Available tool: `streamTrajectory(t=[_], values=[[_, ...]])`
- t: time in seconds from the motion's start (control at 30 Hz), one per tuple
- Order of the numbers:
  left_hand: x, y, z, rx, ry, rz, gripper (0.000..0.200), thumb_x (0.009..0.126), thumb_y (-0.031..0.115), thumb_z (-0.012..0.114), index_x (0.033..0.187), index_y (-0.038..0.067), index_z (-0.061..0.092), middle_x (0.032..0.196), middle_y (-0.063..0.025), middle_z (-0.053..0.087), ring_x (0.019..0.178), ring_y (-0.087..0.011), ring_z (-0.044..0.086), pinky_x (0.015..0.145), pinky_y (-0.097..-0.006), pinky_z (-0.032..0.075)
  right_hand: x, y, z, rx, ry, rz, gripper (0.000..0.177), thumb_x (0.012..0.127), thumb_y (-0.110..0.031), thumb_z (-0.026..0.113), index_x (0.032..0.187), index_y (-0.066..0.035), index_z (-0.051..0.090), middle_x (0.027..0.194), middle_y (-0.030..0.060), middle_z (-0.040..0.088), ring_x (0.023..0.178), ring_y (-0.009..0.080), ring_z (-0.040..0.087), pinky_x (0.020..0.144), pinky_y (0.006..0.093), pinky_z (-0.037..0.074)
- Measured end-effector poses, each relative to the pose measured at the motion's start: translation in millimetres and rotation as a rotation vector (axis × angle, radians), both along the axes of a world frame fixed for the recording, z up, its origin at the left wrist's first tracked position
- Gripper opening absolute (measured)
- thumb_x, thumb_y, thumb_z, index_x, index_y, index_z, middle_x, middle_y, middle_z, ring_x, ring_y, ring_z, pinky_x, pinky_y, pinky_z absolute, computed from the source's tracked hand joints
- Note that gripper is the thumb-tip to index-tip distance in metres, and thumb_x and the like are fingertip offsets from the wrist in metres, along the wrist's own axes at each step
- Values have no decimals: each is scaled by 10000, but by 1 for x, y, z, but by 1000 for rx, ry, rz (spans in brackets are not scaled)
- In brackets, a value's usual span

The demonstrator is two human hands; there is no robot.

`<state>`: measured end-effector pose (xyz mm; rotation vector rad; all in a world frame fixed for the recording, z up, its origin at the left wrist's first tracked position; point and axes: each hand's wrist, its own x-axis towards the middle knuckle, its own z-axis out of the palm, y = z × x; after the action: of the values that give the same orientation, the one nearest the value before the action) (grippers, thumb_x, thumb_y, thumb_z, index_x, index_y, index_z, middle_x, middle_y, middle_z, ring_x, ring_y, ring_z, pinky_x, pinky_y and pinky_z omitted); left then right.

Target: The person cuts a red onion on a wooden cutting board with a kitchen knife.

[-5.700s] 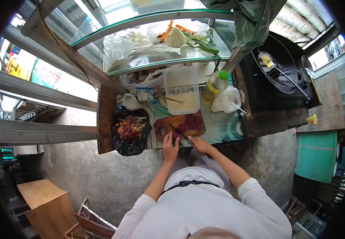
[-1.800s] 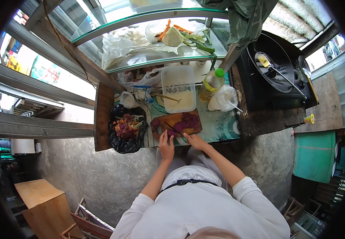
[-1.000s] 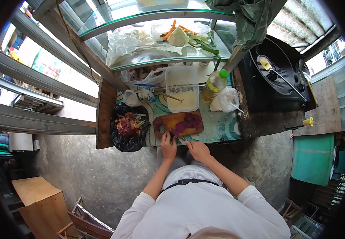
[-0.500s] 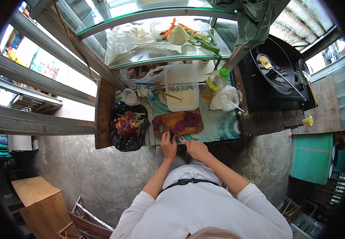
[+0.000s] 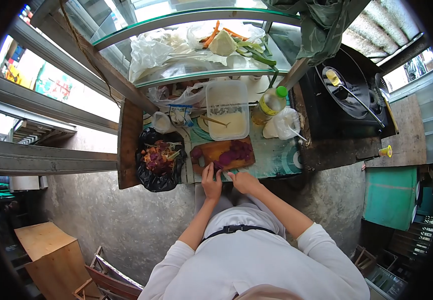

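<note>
My right hand [image 5: 246,183] is closed round a knife [image 5: 227,176], whose blade points left toward my other hand. My left hand [image 5: 211,183] pinches a small purple piece, apparently purple sweet potato, at the near edge of the wooden cutting board [image 5: 210,151]; the fingers hide most of it. Purple sweet potato slices [image 5: 239,152] lie heaped on the board's right half, and another purple chunk [image 5: 197,152] rests at its left end. A black plastic bag [image 5: 162,183] holding orange and purple scraps [image 5: 160,157] sits to the left.
Behind the board stands a clear plastic tub [image 5: 227,94] with pale batter and a wooden-handled utensil [image 5: 214,120]. An oil bottle [image 5: 269,107] and a white plastic bag [image 5: 287,123] are right of it. A wok [image 5: 344,90] sits far right. Glass shelving [image 5: 196,77] overhangs the back.
My right hand has shifted slightly up, with the knife still in it. My left hand stays nearly in place, and the view has tilted a little.
</note>
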<state>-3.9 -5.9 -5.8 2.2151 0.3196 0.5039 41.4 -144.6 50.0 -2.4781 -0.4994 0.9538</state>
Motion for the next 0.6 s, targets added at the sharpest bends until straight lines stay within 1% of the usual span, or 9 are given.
streamTrajectory(t=[0.07,0.17,0.27,0.37,0.47,0.57,0.6], values=[[0,0,-2,1,-14,-8,365,794,51,647,1145,-27,581,1064,-179,581,956,-355,571,808,-392,463,4,-2,-9,-13,71,6,608,979,-411,239,846,41,623,852,276,628,847,437,606,767,500,476],[0,0,0,-9,19,-6,368,796,54,647,1150,-20,580,1070,-179,580,955,-354,572,809,-388,465,-1,-4,-12,-10,36,-7,600,978,-403,245,843,45,621,848,276,627,837,431,610,753,496,480],[0,0,-1,6,18,-3,369,800,58,646,1155,-19,577,1066,-178,581,953,-355,572,806,-385,466,0,-1,17,11,-10,-24,602,977,-406,249,837,40,628,845,286,624,829,426,612,747,490,481],[0,0,-1,0,29,-2,366,804,66,648,1154,-17,579,1062,-178,584,950,-353,574,802,-386,469,-3,-3,-2,-37,-14,-68,588,975,-410,263,846,29,632,830,279,625,814,427,611,738,492,481],[0,-1,4,-7,25,-6,364,809,82,653,1153,-12,581,1057,-176,586,949,-349,576,797,-387,470,-2,-1,-18,20,-27,-98,645,976,-437,250,785,45,633,831,284,622,809,460,588,734,517,466],[-1,0,4,-11,25,-1,361,819,105,655,1154,-9,581,1053,-174,587,946,-347,577,795,-387,470,0,-5,-39,10,4,-84,646,976,-437,245,791,45,634,843,280,623,823,455,587,736,512,468],[1,0,5,-13,27,2,360,823,111,654,1154,-9,580,1053,-174,587,946,-345,578,794,-386,470,1,-7,-43,67,-37,-55,649,974,-443,244,791,44,633,847,281,621,828,454,585,747,513,462]])
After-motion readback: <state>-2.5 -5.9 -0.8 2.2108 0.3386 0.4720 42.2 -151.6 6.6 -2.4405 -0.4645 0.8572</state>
